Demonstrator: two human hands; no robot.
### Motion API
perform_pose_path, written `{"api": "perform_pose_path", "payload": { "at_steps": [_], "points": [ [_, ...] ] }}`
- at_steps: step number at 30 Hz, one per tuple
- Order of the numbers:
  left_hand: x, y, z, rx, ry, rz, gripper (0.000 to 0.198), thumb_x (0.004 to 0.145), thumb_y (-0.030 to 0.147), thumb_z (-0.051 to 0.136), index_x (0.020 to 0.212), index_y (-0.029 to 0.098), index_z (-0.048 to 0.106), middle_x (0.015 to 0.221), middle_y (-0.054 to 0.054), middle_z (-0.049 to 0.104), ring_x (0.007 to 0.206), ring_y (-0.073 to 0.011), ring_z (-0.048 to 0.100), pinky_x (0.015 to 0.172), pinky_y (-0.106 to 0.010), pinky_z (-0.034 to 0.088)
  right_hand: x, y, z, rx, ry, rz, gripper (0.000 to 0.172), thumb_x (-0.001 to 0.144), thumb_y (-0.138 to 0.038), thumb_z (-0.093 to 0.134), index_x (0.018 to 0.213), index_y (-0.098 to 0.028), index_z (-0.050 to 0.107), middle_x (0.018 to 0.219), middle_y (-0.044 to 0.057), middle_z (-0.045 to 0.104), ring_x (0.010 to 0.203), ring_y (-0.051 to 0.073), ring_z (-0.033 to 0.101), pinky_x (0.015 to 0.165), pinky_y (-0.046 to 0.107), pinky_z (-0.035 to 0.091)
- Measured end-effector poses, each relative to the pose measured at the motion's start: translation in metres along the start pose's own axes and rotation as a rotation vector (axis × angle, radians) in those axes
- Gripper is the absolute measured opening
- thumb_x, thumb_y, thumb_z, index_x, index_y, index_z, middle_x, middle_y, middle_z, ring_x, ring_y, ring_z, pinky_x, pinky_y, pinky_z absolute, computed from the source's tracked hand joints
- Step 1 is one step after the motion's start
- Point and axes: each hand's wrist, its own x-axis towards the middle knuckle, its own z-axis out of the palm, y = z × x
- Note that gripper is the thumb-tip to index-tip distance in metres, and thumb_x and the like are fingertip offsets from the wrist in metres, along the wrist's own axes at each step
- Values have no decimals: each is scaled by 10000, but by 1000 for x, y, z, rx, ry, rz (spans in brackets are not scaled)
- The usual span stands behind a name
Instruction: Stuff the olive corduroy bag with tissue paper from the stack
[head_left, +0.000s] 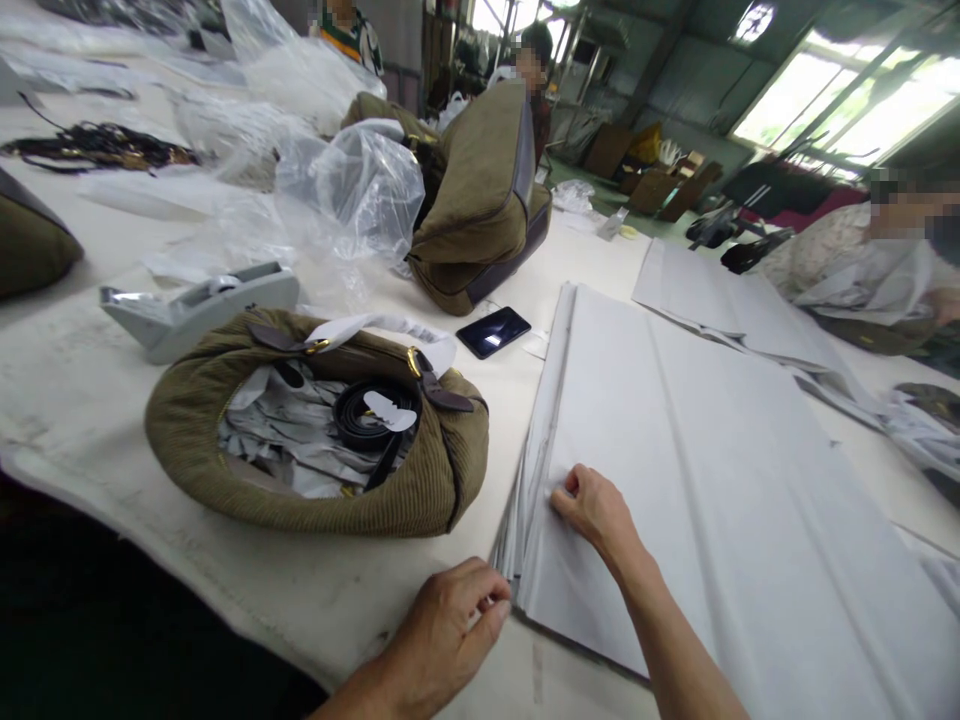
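Observation:
A stack of large white paper sheets lies on the right of the table, its left edges fanned slightly apart. My right hand is over the top sheet near that left edge, its thumb and fingers curled together against the paper. At the near left corner of the stack, my left hand is closed, with its fingertips at the corner; whether a sheet is between them is hidden. Left of both hands rests an olive corduroy handbag, open at the top. Inside it are crumpled paper stuffing and a coiled black strap.
Behind the handbag are a grey tape dispenser and a black phone. Further back lie clear plastic bags, olive bags and a tangle of dark cords. A person sits at the right; others are behind.

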Motion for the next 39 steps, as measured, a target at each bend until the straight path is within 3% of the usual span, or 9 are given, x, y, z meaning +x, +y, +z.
{"api": "perform_pose_path", "payload": {
  "at_steps": [6,9,14,18,23,27,31,35,39],
  "points": [
    [19,8,24,237,25,286,219,815,166,483,996,141,603,1080,-120,598,989,-243,554,876,-377,467,10,35,-9,-19,43,16,74,732,-223,491,784,-172,503,789,18,539,694,136,484,605,237,301],
    [38,7,48,378,-59,378,371,822,270,525,1143,87,558,1314,-185,488,1226,-338,434,1036,-491,368,11,50,-10,-20,73,24,79,744,-209,474,805,-172,507,810,19,540,714,140,505,632,240,332],
    [71,14,92,423,-314,320,672,829,355,566,1344,-27,364,1462,-271,204,1375,-389,133,1134,-541,172,10,58,-9,-41,87,16,84,773,-185,451,831,-172,510,839,24,541,723,143,526,647,248,354],
    [86,17,115,399,-344,324,731,806,355,607,1368,-22,333,1460,-278,138,1379,-387,74,1135,-563,134,7,42,-14,-65,90,32,160,819,-187,407,919,-162,531,888,58,575,734,155,550,669,270,370],
    [88,10,132,370,-326,331,787,791,365,605,1388,-36,285,1451,-306,163,1371,-434,49,1105,-631,120,-5,7,-20,-131,48,84,334,876,-437,406,1044,-168,511,1076,107,587,818,207,595,657,302,380],
    [80,12,123,148,-147,420,549,763,337,617,1239,81,523,1327,-213,478,1263,-372,390,1087,-566,250,-4,28,-22,-130,123,139,216,887,-291,322,824,-182,497,787,67,593,715,198,562,624,297,355],
    [91,33,84,-423,130,63,481,784,379,552,1186,117,515,1203,-166,563,1086,-248,546,952,-394,444,-21,58,-19,360,236,120,275,867,-408,359,952,-179,486,683,18,550,623,169,515,603,273,406],
    [118,58,54,-911,-93,-231,610,750,497,616,1206,121,463,1264,-157,549,1116,-230,562,918,-320,470,-85,29,-2,602,62,-58,315,847,-344,397,1072,-157,513,890,73,636,838,183,581,778,284,462],
    [120,54,54,-934,-73,-529,360,703,228,671,1026,114,562,833,-69,713,796,-216,681,751,-314,543,-126,21,14,525,-90,-185,254,900,-337,407,1085,-273,568,1025,22,636,895,150,588,771,255,474]
  ]
}}
